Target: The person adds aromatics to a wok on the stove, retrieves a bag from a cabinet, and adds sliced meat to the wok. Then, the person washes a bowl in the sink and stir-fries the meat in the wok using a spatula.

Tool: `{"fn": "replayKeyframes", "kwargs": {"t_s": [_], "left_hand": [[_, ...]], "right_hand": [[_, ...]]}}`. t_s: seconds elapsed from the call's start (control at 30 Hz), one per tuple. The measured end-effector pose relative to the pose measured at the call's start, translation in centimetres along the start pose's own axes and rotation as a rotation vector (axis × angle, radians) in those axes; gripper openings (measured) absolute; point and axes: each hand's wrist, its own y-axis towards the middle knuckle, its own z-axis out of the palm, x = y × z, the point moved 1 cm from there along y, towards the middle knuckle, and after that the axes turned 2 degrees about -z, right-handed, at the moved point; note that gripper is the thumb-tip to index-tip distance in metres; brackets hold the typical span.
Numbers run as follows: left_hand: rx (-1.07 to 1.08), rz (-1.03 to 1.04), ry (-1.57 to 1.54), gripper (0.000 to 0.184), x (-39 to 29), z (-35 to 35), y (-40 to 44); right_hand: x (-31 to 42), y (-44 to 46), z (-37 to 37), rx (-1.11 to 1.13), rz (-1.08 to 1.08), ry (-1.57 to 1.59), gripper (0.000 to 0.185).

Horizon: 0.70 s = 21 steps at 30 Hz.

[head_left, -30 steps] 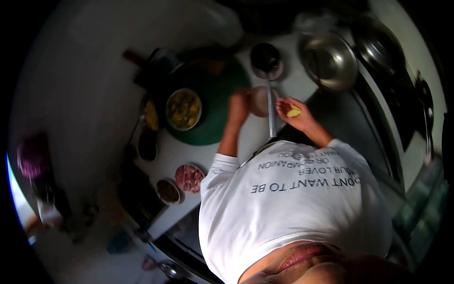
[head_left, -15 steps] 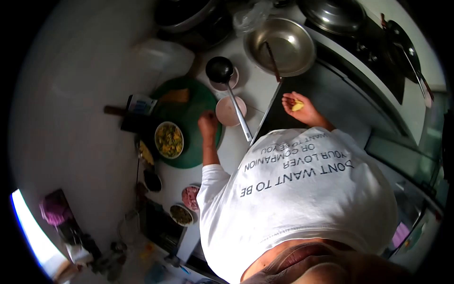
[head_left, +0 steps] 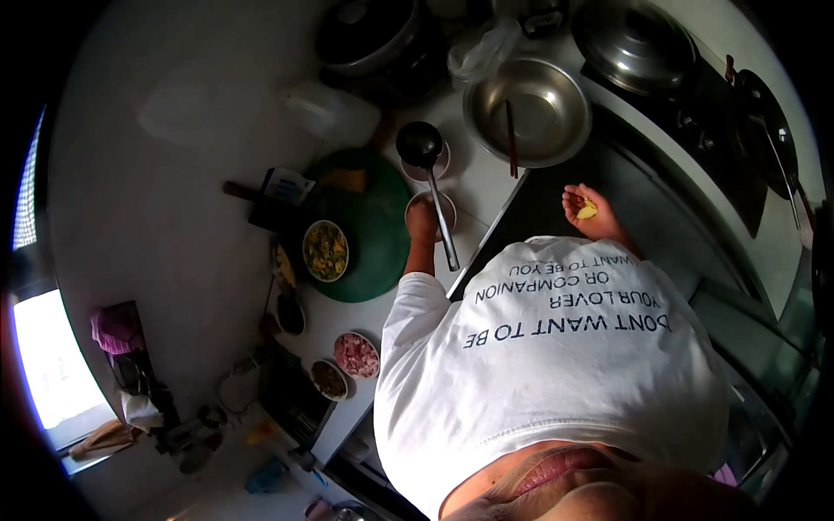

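My right hand (head_left: 592, 214) is turned palm up, fingers curled, with small yellow pieces (head_left: 587, 209) in the palm; they look like slices, but their kind is unclear. My left hand (head_left: 422, 219) is at the left side of a pinkish bowl (head_left: 446, 211), overlapping its rim. Its fingers are dark and partly hidden, so I cannot tell whether they grip anything. A black ladle (head_left: 420, 144) rests across a second bowl (head_left: 440, 165), its long handle passing over the pinkish bowl beside my left hand. Left of this hand lies a round green cutting board (head_left: 378, 234).
On the board stands a bowl of chopped yellow-green food (head_left: 326, 251), near a cleaver (head_left: 276, 214). A bowl of raw meat (head_left: 356, 355) sits nearer me. Chopsticks (head_left: 512, 143) lie in a steel basin (head_left: 556, 108). A lidded pan (head_left: 634, 45) is on the stove at right.
My left hand has moved right, from the board's edge to the pinkish bowl. My right hand still holds the yellow pieces and is slightly farther right. The whole view has shifted.
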Motion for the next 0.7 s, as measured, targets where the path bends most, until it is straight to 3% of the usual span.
{"fn": "replayKeyframes", "kwargs": {"t_s": [0.13,0.2,0.3,0.33,0.37,0.47,0.5,0.53,0.6,0.63,0.67,0.7], "left_hand": [[0.235,-0.165,0.042,0.025,-3.5,-4.7,-0.1],[0.214,-0.048,0.075,0.019,-2.3,-4.0,-0.3],[0.048,-0.207,0.119,0.017,-2.1,-5.4,-0.7],[-0.131,-0.18,0.049,0.013,-3.2,-7.3,-1.1],[-0.261,-0.028,-0.045,0.008,-4.5,-9.1,-1.2],[-0.151,0.054,-0.346,0.01,-11.3,-13.3,-1.0],[-0.069,0.142,-0.377,0.01,-13.8,-13.7,-1.1],[0.024,0.174,-0.424,0.01,-16.8,-14.0,-1.4],[0.094,0.428,-0.399,0.007,-20.8,-11.6,-1.7],[0.117,0.53,-0.419,0.008,-23.0,-11.0,-1.6],[0.137,0.628,-0.431,0.008,-25.0,-10.8,-1.6],[0.144,0.634,-0.415,0.008,-26.6,-10.6,-1.9]], "right_hand": [[-0.6,1.1,0.1,0.024,0.049,0.012,0.025],[-1.0,2.0,0.4,0.089,0.08,0.029,0.025],[-2.2,3.0,1.1,0.048,0.099,0.055,0.027],[-2.6,3.3,1.3,0.096,0.12,0.045,0.028],[-2.9,3.3,2.0,0.119,0.153,0.068,0.029],[-4.1,4.0,3.5,0.104,0.256,0.035,0.023],[-4.5,4.4,3.7,0.265,0.301,0.08,0.022],[-4.4,4.0,4.1,0.262,0.265,0.054,0.024],[-4.3,3.0,5.1,0.254,0.196,0.001,0.03],[-3.8,3.0,4.6,0.486,-0.128,-0.488,0.028],[-3.3,2.8,4.3,0.56,-0.546,-0.927,0.033],[-2.7,2.1,3.8,0.545,-0.601,-0.926,0.028]]}}
